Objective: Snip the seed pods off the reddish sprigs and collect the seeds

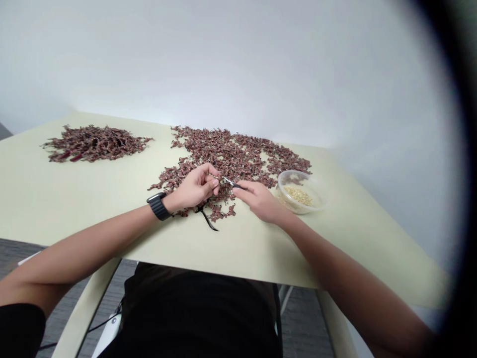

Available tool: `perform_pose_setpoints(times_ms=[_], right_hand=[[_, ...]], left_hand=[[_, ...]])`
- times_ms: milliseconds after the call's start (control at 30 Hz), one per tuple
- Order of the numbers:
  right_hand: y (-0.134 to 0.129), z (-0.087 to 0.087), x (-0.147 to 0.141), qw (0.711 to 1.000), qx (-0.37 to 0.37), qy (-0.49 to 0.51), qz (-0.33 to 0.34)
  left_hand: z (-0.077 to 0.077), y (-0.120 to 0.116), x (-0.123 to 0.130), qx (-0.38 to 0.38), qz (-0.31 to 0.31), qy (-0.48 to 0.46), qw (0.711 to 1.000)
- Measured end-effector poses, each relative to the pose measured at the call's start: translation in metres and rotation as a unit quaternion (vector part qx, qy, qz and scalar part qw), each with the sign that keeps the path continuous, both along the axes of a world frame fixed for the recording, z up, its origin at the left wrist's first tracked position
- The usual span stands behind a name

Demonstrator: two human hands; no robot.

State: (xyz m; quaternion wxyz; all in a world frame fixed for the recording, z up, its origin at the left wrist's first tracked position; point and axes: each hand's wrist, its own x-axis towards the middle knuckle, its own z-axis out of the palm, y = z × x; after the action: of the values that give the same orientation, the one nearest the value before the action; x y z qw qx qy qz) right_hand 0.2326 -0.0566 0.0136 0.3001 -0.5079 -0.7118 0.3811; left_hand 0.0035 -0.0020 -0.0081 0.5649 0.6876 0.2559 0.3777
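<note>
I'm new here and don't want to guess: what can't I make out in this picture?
All in the head view:
Small piece at the left hand: too small, partly covered by that hand.
Metal-tipped tool: the right hand covers most of its grip.
Black curved handle: other end hidden by the left hand and brown pieces.
Yellow bits in the clear bowl: too small to tell their shape.
</note>
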Motion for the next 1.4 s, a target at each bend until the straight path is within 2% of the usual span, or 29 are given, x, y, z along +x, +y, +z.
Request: perform_pose_setpoints(times_ms=[33,67,133,200,267,300,367,433,467,533,600,700,900,1267,1400], right_hand=[[0.001,0.001,0.0,0.994,-0.084,0.066,0.014],[0.002,0.002,0.001,0.976,-0.172,0.129,0.033],[0.004,0.006,0.003,0.919,-0.314,0.225,0.073],[0.006,0.009,0.005,0.879,-0.379,0.271,0.101],[0.007,0.009,0.005,0.873,-0.388,0.278,0.104],[0.007,0.008,0.004,0.883,-0.371,0.27,0.094],[0.006,0.004,0.0,0.932,-0.283,0.22,0.05],[0.004,-0.002,-0.003,0.986,-0.116,0.117,-0.006],[0.003,-0.004,-0.004,0.998,-0.022,0.053,-0.029],[0.001,-0.008,-0.005,0.989,0.124,-0.067,-0.051],[0.001,-0.009,-0.003,0.969,0.195,-0.143,-0.049],[0.001,-0.009,0.0,0.953,0.23,-0.194,-0.034],[0.0,-0.009,0.005,0.939,0.247,-0.235,-0.03],[-0.001,-0.006,0.004,0.937,0.243,-0.248,-0.026],[-0.001,-0.007,0.002,0.952,0.221,-0.21,-0.026]], left_hand=[[0.001,-0.002,0.0,0.034,0.012,0.015,0.999],[0.001,-0.003,0.0,0.072,0.026,0.029,0.997],[0.004,-0.005,-0.001,0.137,0.051,0.057,0.988],[0.005,-0.006,-0.001,0.159,0.063,0.069,0.983],[0.004,-0.005,0.0,0.127,0.056,0.052,0.989],[0.003,-0.004,0.001,0.096,0.047,0.036,0.994],[0.0,-0.001,0.003,0.03,0.027,-0.002,0.999],[-0.002,0.002,0.003,-0.019,0.015,-0.032,0.999],[-0.003,0.003,0.003,-0.037,0.011,-0.041,0.998],[-0.003,0.004,0.002,-0.064,0.004,-0.053,0.997],[-0.002,0.005,0.001,-0.088,-0.004,-0.059,0.994],[-0.003,0.006,0.0,-0.113,-0.012,-0.075,0.991],[-0.004,0.007,0.0,-0.131,-0.016,-0.084,0.988],[-0.003,0.008,-0.001,-0.13,-0.021,-0.074,0.988],[-0.003,0.007,-0.001,-0.113,-0.021,-0.062,0.991]])
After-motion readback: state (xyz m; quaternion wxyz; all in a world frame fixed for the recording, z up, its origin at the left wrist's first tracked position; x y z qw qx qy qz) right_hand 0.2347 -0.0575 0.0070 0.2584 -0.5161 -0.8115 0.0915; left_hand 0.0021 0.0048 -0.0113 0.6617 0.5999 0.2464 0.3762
